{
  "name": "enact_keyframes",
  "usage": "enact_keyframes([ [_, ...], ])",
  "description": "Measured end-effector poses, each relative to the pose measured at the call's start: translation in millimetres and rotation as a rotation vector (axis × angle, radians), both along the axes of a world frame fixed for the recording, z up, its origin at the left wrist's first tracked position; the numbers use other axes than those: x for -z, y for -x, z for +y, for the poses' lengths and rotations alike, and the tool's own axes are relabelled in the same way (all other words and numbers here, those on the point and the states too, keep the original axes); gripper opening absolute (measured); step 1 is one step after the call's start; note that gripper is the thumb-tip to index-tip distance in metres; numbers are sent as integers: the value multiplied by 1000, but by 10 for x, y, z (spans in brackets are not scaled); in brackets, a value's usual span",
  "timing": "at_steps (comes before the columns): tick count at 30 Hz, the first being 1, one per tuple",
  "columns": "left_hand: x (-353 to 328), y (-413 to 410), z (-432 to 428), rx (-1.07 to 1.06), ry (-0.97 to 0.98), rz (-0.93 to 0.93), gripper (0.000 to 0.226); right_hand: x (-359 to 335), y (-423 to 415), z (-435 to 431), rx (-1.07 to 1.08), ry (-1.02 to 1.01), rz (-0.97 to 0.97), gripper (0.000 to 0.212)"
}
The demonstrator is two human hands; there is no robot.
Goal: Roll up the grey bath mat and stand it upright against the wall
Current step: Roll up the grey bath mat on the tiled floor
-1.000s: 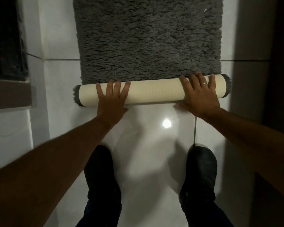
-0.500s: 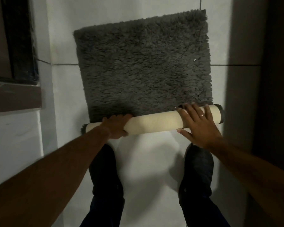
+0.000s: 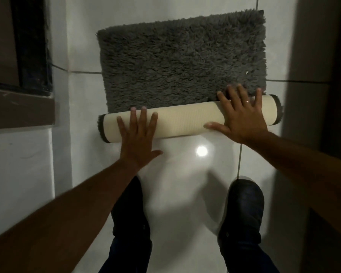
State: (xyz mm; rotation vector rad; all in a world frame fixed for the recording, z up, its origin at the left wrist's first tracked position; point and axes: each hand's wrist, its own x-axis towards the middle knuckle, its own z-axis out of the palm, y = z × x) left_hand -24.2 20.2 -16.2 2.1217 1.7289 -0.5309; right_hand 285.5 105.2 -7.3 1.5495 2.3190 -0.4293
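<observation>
At the near edge, two forearms ran in from the lower corners, both cut off by the frame, and two dark shoes (image 3: 242, 209) stood on the glossy white floor tiles (image 3: 185, 194), the left shoe partly hidden under the left forearm. A round glare from a lamp sat on the tile between the hands. The left hand (image 3: 138, 138) lay flat with fingers spread, fingers on the roll (image 3: 185, 119) and palm off its near side. The right hand (image 3: 242, 113) was likewise flat and spread, pressing the right part of the roll, a ring on one finger; neither hand gripped anything. The roll, cream backing outward, lay across the floor with grey pile showing at both ends. Beyond it the unrolled part of the grey bath mat (image 3: 181, 62) stretched flat toward the far tiles. A dark ledge (image 3: 20, 107) stood at the left; the right side was too shadowed to make out.
</observation>
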Motion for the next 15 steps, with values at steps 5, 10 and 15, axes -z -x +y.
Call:
enact_keyframes([
  [5, 54, 90, 399, 3, -98, 17, 96, 41, -66, 178, -76, 11, -64, 96],
  [10, -35, 257, 546, 57, -18, -50, 82, -93, -86, 200, -106, 244, -24, 83],
  [15, -80, 396, 426, 72, 540, -89, 96, -96, -27, -395, -20, 511, -45, 95],
])
